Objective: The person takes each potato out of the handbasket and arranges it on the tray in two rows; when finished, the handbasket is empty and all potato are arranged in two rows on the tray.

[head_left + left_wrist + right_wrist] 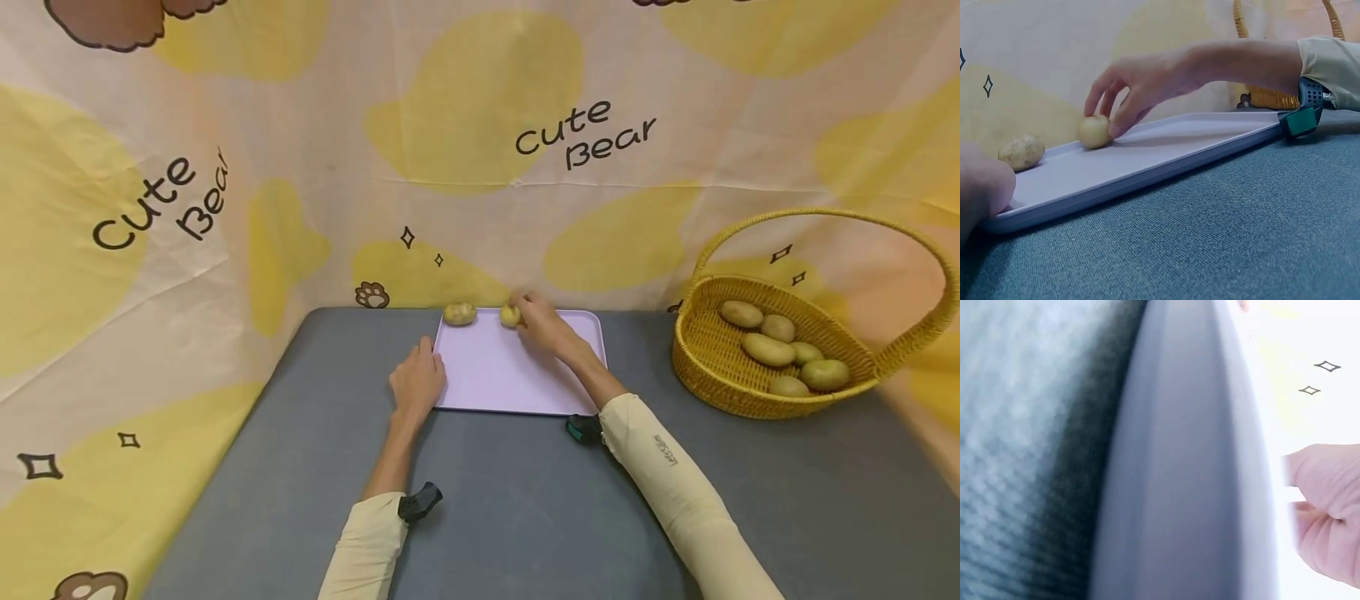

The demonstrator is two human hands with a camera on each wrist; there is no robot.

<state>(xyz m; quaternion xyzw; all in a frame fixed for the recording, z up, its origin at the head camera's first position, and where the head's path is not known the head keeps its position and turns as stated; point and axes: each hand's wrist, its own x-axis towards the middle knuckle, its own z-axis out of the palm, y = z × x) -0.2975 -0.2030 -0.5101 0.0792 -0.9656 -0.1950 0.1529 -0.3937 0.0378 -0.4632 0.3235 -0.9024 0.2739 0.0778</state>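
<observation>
A lilac rectangular tray (491, 375) lies on the grey table. At its left edge, my left hand (418, 380) holds the rim, part of it showing at the side of the left wrist view. My right hand (542, 323) reaches over the tray and pinches a small pale potato (1094, 132) between thumb and fingers, near the back rim. A larger, speckled potato (460, 314) rests at the tray's back left corner. In the right wrist view the blurred tray side (1191, 456) fills the middle and hides the pinched potato.
To the right stands a yellow woven basket (708, 379) with a tall arched handle (817, 212), holding several potatoes (768, 350). A printed cloth (465, 225) hangs close behind the tray and along the left side of the grey table (495, 500).
</observation>
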